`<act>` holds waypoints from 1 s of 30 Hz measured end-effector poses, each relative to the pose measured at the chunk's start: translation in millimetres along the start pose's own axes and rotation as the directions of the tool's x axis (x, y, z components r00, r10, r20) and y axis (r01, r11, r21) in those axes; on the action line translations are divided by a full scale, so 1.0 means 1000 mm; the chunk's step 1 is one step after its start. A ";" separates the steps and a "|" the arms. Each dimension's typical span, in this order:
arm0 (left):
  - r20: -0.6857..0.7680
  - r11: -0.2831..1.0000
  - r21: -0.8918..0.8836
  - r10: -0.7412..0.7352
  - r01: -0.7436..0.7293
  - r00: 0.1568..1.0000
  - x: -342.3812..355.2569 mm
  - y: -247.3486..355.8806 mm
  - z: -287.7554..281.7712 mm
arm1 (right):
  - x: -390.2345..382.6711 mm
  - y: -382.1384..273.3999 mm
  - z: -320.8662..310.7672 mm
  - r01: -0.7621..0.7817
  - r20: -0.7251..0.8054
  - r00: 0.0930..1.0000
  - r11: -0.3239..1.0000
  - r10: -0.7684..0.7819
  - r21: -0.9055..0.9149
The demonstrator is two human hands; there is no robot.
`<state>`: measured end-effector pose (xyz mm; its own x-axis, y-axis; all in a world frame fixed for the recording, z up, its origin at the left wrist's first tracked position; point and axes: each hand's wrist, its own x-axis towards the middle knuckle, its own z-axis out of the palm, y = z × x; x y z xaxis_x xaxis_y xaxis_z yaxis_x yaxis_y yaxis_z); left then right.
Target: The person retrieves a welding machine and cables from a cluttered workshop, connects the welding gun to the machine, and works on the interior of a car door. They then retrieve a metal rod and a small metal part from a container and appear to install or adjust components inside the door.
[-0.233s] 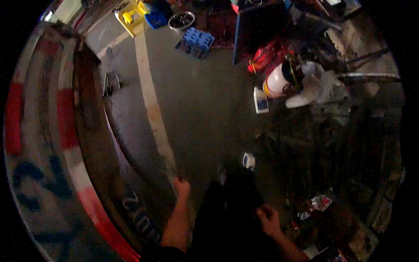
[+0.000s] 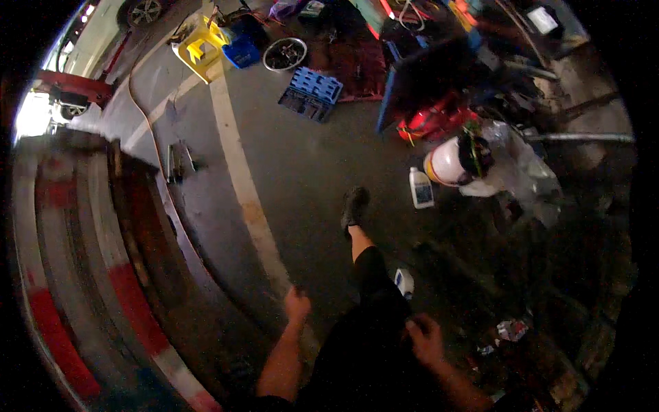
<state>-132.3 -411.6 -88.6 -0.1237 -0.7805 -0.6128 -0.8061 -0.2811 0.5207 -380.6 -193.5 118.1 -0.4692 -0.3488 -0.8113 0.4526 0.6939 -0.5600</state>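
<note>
My left hand [image 2: 297, 304] hangs beside the pale painted floor line [image 2: 237, 185], fingers curled; whether it holds something small is unclear. My right hand [image 2: 423, 338] is loosely bent with fingers apart and no object visible in it. My dark shoe [image 2: 355, 209] stands forward on the concrete. A white bottle [image 2: 403, 281] lies beside my leg, and another [image 2: 420, 189] is farther ahead near a white bucket [image 2: 446, 161] and a red bag [image 2: 432, 120].
A red-and-white ramp [image 2: 130, 309] runs along the left beside a hose [image 2: 165, 192]. Ahead lie a blue socket case [image 2: 309, 93], a round tray [image 2: 283, 55], a yellow stand [image 2: 199, 51] and a blue box [image 2: 240, 48]. A car wheel [image 2: 141, 10] shows at upper left.
My leg and shoe have stepped forward into view. The view has tilted up, so objects sit lower and the bright area at left and car wheel now show.
</note>
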 end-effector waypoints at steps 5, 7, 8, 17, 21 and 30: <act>0.091 0.989 0.123 -0.088 0.077 0.992 0.132 0.107 -0.043 | 0.121 -0.170 0.042 0.044 0.040 0.998 0.994 -0.049 0.098; -0.001 0.974 0.218 -0.060 0.059 0.998 0.192 0.170 -0.081 | 0.153 -0.248 0.064 0.090 0.043 0.994 0.980 -0.099 0.179; -0.073 0.971 0.225 -0.070 0.085 0.995 0.215 0.199 -0.095 | 0.163 -0.271 0.066 0.123 0.080 0.987 0.978 -0.138 0.170; -0.158 0.993 0.112 -0.031 0.049 0.987 0.414 0.391 -0.174 | 0.278 -0.456 0.072 0.158 0.046 0.987 0.986 -0.156 -0.055; -0.221 0.981 0.052 -0.171 0.186 0.960 0.475 0.430 -0.224 | 0.312 -0.567 0.095 0.207 -0.013 0.978 0.974 -0.209 -0.095; -0.257 0.879 -0.297 -0.449 0.372 0.856 0.488 0.497 -0.397 | 0.407 -0.727 0.117 0.366 -0.140 0.878 0.830 -0.458 -0.421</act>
<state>-363.5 -1154.0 107.2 0.4048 -0.6852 -0.6055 -0.5829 -0.7036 0.4065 -812.1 -914.0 175.2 -0.7253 -0.5359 -0.4321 -0.1153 0.7134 -0.6912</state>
